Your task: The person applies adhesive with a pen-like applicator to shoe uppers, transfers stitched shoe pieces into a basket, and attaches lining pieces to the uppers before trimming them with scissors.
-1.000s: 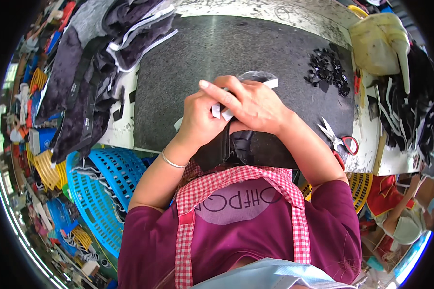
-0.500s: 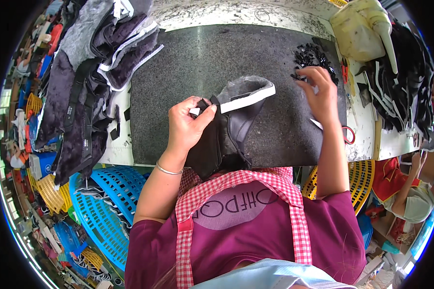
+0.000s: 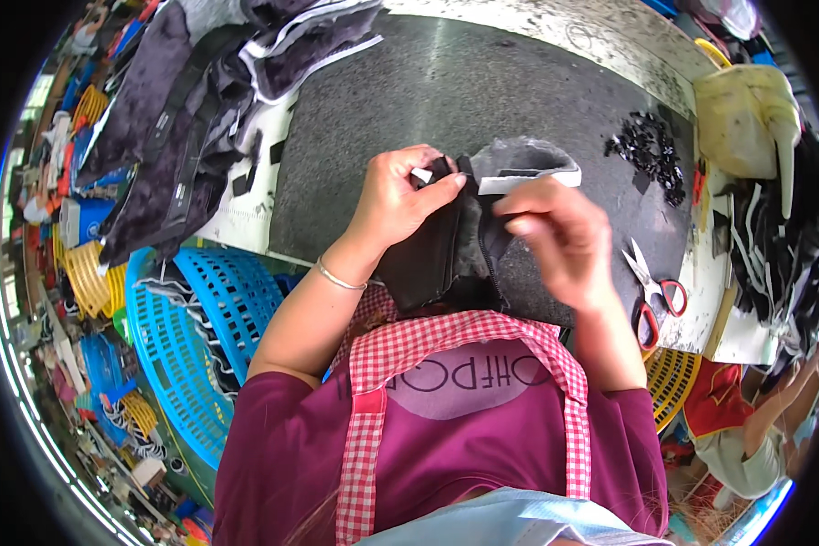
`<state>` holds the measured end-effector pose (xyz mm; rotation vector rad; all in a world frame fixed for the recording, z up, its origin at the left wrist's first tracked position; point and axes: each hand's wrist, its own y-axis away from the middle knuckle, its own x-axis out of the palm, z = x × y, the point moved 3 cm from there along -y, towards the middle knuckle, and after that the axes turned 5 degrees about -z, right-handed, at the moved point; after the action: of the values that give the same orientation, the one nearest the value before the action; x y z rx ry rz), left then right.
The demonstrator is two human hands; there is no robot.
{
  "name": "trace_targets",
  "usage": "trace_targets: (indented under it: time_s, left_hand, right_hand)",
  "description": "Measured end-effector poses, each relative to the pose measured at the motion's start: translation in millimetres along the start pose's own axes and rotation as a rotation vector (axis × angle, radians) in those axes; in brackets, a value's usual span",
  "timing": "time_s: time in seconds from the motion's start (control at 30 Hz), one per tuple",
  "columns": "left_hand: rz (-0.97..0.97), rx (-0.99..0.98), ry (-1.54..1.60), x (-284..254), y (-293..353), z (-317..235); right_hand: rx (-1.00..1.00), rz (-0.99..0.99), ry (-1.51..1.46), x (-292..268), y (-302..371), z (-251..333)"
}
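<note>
So the dark mat (image 3: 400, 109) on the desk (image 3: 610, 36) is the thing to go by here. Over the middle of its near edge sits the black boot-like upper (image 3: 420, 259), with fuzzy grey lining (image 3: 523, 155) and a white strip (image 3: 500, 185) along one edge. Left hand (image 3: 396, 196) is above the mat's near half, grip pinched tight on the upper's top edge, a little white end peeking out between the fingers. Right hand (image 3: 569, 241) is over the mat's near right part, right by the upper's other edge, fingers curled, but it's blurry, so I honestly can't tell if that grip has hold of anything. Red-handled scissors (image 3: 651, 287), blades spread, lie at the mat's near right corner. Loose heap of shiny black bits (image 3: 651, 150) toward its far right corner, yellowish jug (image 3: 737, 118) just off its right side. Dark fuzzy pieces (image 3: 182, 136) are piled left of the mat, and a blue basket (image 3: 177, 364) sits below its near left corner.
</note>
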<state>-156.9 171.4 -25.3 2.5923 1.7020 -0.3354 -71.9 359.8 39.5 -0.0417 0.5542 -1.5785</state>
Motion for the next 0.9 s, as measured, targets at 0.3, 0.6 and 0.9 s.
trace_targets:
  time_s: [0.3,0.6,0.9]
  left_hand:
    - [0.158,-0.049,0.175,1.5,3.1,-8.6]
    - [0.163,-0.062,-0.012,5.7,2.3,-10.4]
    - [0.138,0.064,0.09,6.7,4.5,-17.0]
  right_hand:
    - [0.4,-0.198,-0.496,42.8,-1.4,-56.8]
    - [0.434,-0.24,-0.568,39.0,0.5,-51.2]
    - [0.271,0.016,-0.202,19.3,8.5,-39.0]
